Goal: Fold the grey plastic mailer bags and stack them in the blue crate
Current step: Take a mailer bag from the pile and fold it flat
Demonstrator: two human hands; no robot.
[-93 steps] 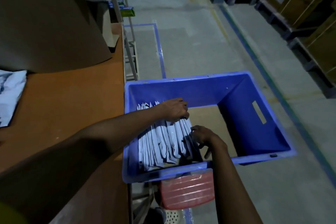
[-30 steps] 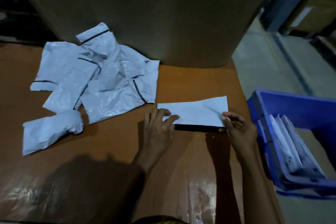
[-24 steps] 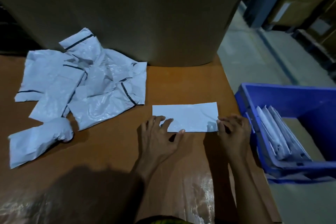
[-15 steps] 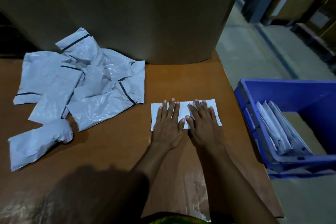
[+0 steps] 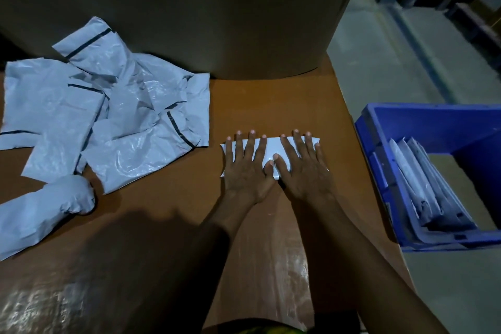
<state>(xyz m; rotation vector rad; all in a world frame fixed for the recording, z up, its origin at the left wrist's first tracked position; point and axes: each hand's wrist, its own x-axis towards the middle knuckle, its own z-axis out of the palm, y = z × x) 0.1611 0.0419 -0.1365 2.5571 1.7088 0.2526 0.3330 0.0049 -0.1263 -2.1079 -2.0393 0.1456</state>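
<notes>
A folded grey mailer bag (image 5: 271,148) lies flat on the brown worktop (image 5: 271,106), and everything else is placed from it. Both hands rest on top of it, side by side. The left hand (image 5: 248,171) covers its left half and the right hand (image 5: 303,171) its right half, palms down, fingers straight and spread, thumbs meeting over the bag's near edge. Neither grip is closed on anything (the fingers press flat, and none curls round the plastic). Only a pale strip of the bag shows between the hands, with slivers at both ends and past the fingertips. To the left of the bag, just apart from it, a loose pile of unfolded mailer bags (image 5: 122,116) spreads across the worktop, crumpled and overlapping, several with a dark strip near one edge. Further left of the bag and nearer the person, one bunched bag (image 5: 46,214) lies close to the pile; whether it touches the pile I cannot tell. Beyond the bag a large curved sheet of brown cardboard (image 5: 189,8) stands on the worktop. To the right of the bag, past the worktop's edge, sits the blue crate (image 5: 364,130), with a row of folded bags (image 5: 417,182) standing on edge, leaning along its left wall. Concrete floor (image 5: 393,62) shows beyond the crate.
</notes>
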